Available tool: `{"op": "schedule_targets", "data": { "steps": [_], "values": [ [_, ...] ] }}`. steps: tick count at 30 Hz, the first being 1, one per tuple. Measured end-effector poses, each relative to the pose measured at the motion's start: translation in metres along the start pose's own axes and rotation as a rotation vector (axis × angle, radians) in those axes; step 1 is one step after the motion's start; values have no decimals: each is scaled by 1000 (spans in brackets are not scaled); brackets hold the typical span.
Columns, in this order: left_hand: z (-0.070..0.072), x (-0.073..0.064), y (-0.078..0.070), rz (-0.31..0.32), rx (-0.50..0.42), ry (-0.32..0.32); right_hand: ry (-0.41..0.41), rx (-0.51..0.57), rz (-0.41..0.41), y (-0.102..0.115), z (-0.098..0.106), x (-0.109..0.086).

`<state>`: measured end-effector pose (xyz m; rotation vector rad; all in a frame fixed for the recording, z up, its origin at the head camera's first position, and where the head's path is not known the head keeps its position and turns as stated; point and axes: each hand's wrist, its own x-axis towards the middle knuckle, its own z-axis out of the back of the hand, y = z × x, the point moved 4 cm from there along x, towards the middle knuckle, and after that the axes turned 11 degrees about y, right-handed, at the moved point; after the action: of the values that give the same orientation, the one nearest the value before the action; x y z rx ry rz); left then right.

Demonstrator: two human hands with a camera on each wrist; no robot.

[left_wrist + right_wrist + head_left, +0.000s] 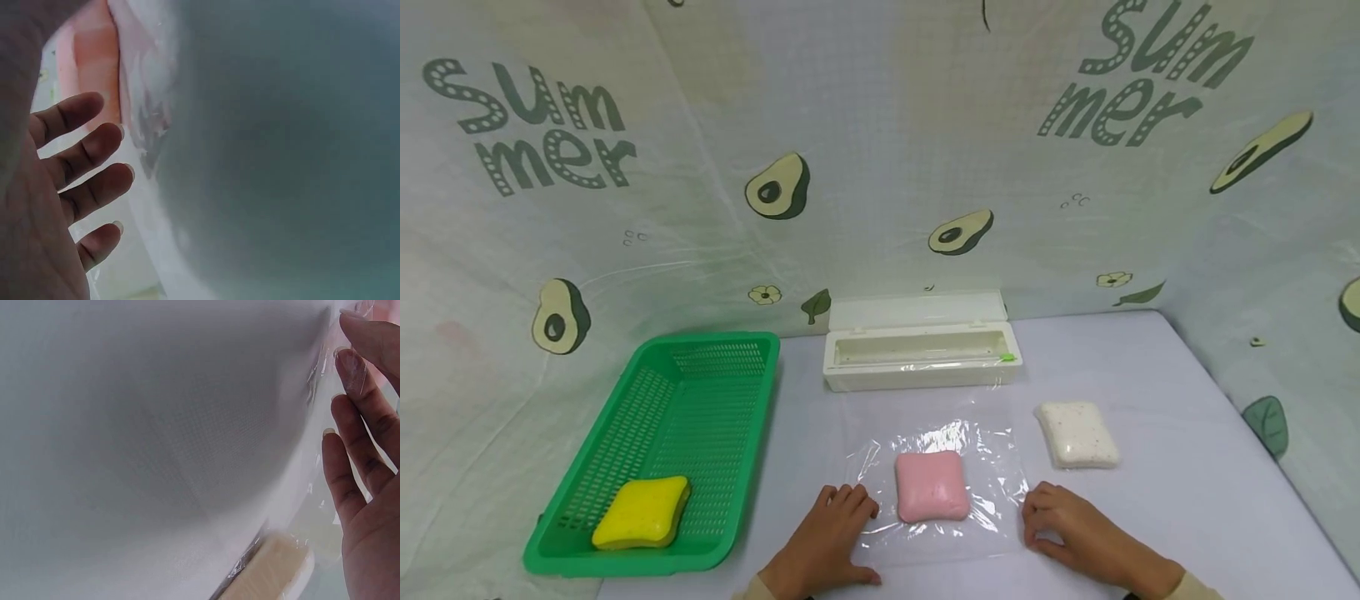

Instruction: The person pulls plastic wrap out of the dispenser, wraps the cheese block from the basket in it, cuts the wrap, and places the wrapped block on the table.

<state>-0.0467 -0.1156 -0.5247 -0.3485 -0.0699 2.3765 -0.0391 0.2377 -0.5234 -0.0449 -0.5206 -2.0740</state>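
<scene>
A pink pillow-shaped bar, like soap, lies on a sheet of clear plastic film on the table. At the film's left side rests my left hand, fingers loosely bent and thumb spread apart; the left wrist view shows nothing in its fingers. My right hand is at the film's right edge with bent fingers. In the right wrist view, clear film overlaps its index finger, and the thumb stands apart from that finger. The film runs back toward a long white wrap dispenser with its lid raised.
A green basket stands on the left with a yellow bar in its near end. Right of the film lies a white speckled bar. A bright green slider sits on the dispenser. Behind hangs a printed cloth.
</scene>
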Motion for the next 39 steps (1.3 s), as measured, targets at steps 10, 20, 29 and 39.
{"op": "schedule_targets", "data": {
  "steps": [10,20,29,39],
  "values": [
    [-10,-12,1,-107,138,-157,-7,-9,-15,0,2,-4],
    [5,-20,4,-94,13,-418,-139,68,-73,-1,17,1],
    [9,-8,20,146,-429,-351,-69,488,-330,-18,10,13],
    [-2,8,30,195,-525,-297,-21,435,-735,-21,-4,26]
  ]
}}
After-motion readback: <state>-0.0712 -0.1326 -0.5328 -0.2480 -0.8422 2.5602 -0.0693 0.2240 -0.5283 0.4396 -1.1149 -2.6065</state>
